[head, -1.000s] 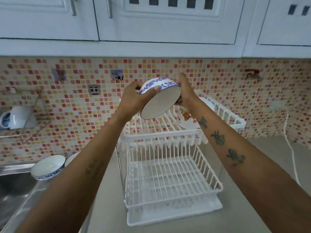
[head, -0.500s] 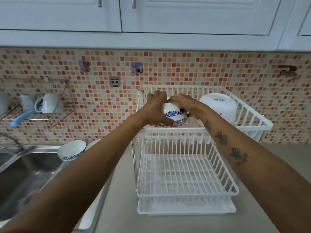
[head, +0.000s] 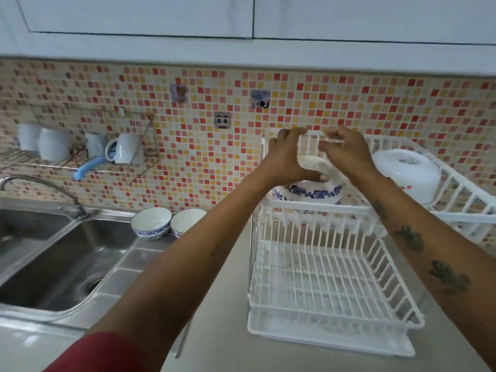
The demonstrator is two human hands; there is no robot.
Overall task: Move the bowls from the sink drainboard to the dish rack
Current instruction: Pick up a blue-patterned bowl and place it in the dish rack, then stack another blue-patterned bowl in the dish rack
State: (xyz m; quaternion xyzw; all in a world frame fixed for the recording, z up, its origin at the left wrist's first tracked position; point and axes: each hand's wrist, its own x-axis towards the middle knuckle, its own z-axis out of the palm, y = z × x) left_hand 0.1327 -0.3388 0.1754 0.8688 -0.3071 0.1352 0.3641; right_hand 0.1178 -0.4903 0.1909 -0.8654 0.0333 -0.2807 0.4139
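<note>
Bowl (head: pixel 311 190) — under both hands (head: pixel 316 159)

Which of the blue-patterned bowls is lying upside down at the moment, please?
The blue-patterned bowl on the dish rack's top tier, under both hands, is inverted. The two bowls beside the sink sit upright, showing white insides.

Soft even daylight, slight motion blur
</note>
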